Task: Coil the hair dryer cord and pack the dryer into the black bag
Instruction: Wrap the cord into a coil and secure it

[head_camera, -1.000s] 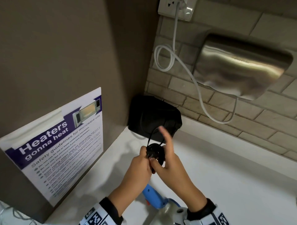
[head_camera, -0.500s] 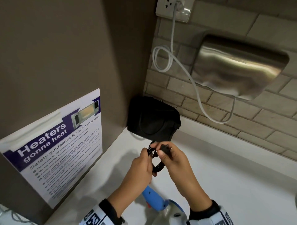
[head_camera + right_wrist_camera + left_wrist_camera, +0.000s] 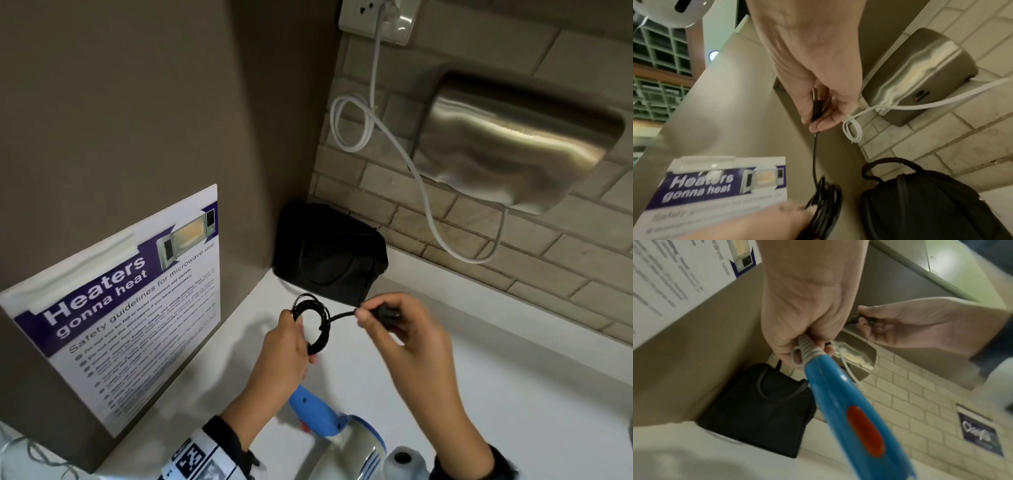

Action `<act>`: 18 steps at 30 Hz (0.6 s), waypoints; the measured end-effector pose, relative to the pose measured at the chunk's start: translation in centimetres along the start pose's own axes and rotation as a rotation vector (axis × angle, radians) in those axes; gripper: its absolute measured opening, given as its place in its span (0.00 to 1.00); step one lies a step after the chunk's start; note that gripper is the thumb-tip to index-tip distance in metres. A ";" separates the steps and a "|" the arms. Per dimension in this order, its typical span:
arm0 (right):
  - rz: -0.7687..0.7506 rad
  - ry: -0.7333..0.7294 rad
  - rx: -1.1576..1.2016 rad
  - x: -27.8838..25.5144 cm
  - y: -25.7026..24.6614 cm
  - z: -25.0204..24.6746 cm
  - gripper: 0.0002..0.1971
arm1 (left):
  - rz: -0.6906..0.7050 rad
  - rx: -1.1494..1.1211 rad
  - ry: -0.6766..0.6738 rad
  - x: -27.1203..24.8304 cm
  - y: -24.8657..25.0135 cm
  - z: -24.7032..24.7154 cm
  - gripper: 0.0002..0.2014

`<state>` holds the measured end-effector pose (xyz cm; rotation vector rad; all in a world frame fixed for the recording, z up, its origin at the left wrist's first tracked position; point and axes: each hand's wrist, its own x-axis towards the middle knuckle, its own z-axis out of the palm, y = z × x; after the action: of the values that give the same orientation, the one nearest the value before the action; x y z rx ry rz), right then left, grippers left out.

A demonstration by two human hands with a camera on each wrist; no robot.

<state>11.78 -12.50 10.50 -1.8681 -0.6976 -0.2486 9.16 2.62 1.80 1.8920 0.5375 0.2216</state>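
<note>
Gripping the coiled cord (image 3: 313, 323) at the dryer (image 3: 317, 413) handle's end, the left hand (image 3: 291, 346) should stay firm while the right hand (image 3: 394, 329), pinching the plug (image 3: 816, 105), tucks the short tail snugly; the black bag (image 3: 329, 253) waits just beyond both hands on the counter (image 3: 513, 394).

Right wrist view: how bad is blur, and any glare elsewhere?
Right wrist: purple-and-white microwave poster and left hand are smeared, coiled black cord soft. Left wrist: blue hair dryer handle and right hand are soft. Head: right hand blurred, bright sheen streaks the steel wall hand dryer.
</note>
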 end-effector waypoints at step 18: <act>0.514 -0.756 0.096 0.3 2.5 0.1 0.06 | 0.094 -0.091 0.019 -0.6 0.6 -0.4 0.15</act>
<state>13.41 -12.97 8.63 -1.9640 -0.6675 0.8441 8.64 2.52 2.61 1.8301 0.4443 0.3206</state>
